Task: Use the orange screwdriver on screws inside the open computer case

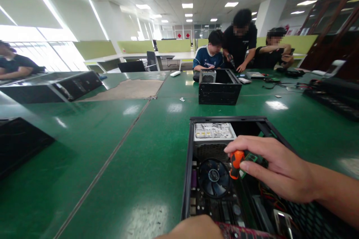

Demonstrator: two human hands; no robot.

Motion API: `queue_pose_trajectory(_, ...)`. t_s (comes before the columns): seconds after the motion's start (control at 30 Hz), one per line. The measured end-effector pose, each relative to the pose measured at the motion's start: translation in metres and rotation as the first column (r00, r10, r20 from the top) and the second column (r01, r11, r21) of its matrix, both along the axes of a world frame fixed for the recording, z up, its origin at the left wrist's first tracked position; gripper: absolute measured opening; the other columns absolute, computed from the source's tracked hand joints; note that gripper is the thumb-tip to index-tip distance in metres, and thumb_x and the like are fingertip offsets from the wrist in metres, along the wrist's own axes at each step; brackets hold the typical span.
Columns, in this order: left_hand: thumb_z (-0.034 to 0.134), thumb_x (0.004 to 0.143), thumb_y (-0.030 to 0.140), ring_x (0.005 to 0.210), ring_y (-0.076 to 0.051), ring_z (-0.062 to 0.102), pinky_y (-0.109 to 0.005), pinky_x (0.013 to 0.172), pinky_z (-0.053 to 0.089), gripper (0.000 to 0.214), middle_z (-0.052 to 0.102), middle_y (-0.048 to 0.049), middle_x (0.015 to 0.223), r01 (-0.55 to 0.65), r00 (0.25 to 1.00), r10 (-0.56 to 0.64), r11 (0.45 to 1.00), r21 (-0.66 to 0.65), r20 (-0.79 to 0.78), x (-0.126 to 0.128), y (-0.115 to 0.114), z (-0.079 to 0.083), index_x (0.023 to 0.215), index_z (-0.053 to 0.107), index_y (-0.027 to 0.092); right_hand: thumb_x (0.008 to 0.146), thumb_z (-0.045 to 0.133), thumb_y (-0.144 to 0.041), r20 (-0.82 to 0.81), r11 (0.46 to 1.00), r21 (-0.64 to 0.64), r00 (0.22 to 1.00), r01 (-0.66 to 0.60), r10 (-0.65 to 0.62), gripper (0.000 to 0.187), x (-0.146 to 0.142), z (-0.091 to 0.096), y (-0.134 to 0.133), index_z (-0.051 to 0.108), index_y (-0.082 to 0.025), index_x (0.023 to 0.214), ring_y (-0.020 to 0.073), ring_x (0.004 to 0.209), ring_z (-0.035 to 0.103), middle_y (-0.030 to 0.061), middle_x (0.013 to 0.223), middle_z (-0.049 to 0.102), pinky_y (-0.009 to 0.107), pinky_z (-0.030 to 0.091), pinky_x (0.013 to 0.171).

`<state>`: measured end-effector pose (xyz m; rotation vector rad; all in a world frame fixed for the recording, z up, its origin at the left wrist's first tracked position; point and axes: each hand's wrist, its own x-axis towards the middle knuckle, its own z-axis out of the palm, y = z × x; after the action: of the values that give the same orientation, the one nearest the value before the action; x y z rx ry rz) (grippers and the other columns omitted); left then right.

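Note:
An open black computer case point(188, 164) lies on the green table in front of me. Inside it I see a silver power supply point(214, 131), a round black cooling fan point(214, 177) and a motherboard with cables. My right hand point(276, 166) reaches in from the right, fingers closed around an orange-and-black screwdriver handle point(235, 163) held above the fan. My left hand point(193, 229) shows only partly at the bottom edge, resting at the case's near rim beside a reddish circuit board point(241, 231); its fingers are hidden.
A second open black case point(218, 87) stands further back on the green table point(126, 164). Three people work behind it at the far side. More black cases lie at left point(56, 87) and right point(336, 97). Another person sits at far left.

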<state>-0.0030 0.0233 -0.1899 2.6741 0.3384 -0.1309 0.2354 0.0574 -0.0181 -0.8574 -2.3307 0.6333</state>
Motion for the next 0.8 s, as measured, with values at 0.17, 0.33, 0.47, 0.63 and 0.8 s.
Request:
queue_pose_trajectory(0.17, 0.047, 0.088, 0.002, 0.019, -0.004, 0.032, -0.016, 0.023, 0.017, 0.035, 0.048, 0.0037, 0.036, 0.005, 0.999, -0.005, 1.000, 0.000, -0.041, -0.001, 0.003, -0.015, 0.058, 0.059, 0.016, 0.095, 0.052, -0.016, 0.006, 0.999, -0.017, 1.000, -0.028, 0.028, 0.029, -0.001, 0.000, 0.000, 0.055, -0.022, 0.123, 0.0151, 0.095, 0.063, 0.0043, 0.107, 0.068, 0.030, 0.047, 0.086)
queue_pose_trajectory(0.33, 0.045, 0.087, 0.003, 0.022, -0.005, 0.040, -0.016, 0.024, 0.022, 0.032, 0.055, 0.0020, 0.042, -0.009, 0.999, 0.009, 1.000, -0.005, -0.046, -0.005, 0.002, -0.018, 0.067, 0.065, 0.018, 0.092, 0.058, -0.020, 0.013, 0.998, 0.051, 1.000, -0.025, 0.025, 0.021, -0.005, 0.001, 0.000, 0.059, -0.020, 0.113, 0.0171, 0.088, 0.063, 0.0058, 0.100, 0.068, 0.032, 0.048, 0.081)
queue_pose_trajectory(0.47, 0.043, 0.089, 0.004, 0.019, -0.004, 0.035, -0.014, 0.024, 0.022, 0.033, 0.052, 0.0032, 0.039, -0.047, 0.997, 0.046, 0.999, -0.021, -0.066, -0.005, 0.001, -0.022, 0.068, 0.064, 0.018, 0.089, 0.064, -0.021, 0.019, 0.995, 0.091, 0.999, -0.035, 0.033, 0.019, -0.007, 0.002, 0.000, 0.060, -0.019, 0.107, 0.0167, 0.081, 0.063, 0.0044, 0.092, 0.069, 0.031, 0.047, 0.076)
queue_pose_trajectory(0.63, 0.044, 0.091, 0.007, 0.020, -0.004, 0.036, -0.013, 0.023, 0.019, 0.032, 0.052, 0.0032, 0.040, -0.066, 0.995, 0.061, 0.996, -0.055, -0.084, -0.006, 0.001, -0.021, 0.067, 0.063, 0.018, 0.093, 0.049, -0.011, -0.002, 0.993, 0.050, 0.994, -0.110, 0.110, 0.033, -0.003, 0.002, 0.000, 0.055, -0.019, 0.125, 0.0170, 0.103, 0.063, 0.0074, 0.113, 0.068, 0.032, 0.047, 0.092)
queue_pose_trajectory(0.8, 0.045, 0.091, 0.006, 0.019, -0.003, 0.030, -0.014, 0.023, 0.016, 0.034, 0.050, 0.0031, 0.039, -0.057, 0.992, 0.049, 0.996, -0.067, -0.113, -0.006, 0.001, -0.018, 0.062, 0.061, 0.017, 0.095, 0.051, -0.015, 0.006, 0.998, 0.060, 1.000, 0.017, -0.017, 0.037, 0.001, -0.004, 0.002, 0.052, -0.024, 0.131, 0.0158, 0.108, 0.062, 0.0032, 0.119, 0.067, 0.030, 0.046, 0.096)
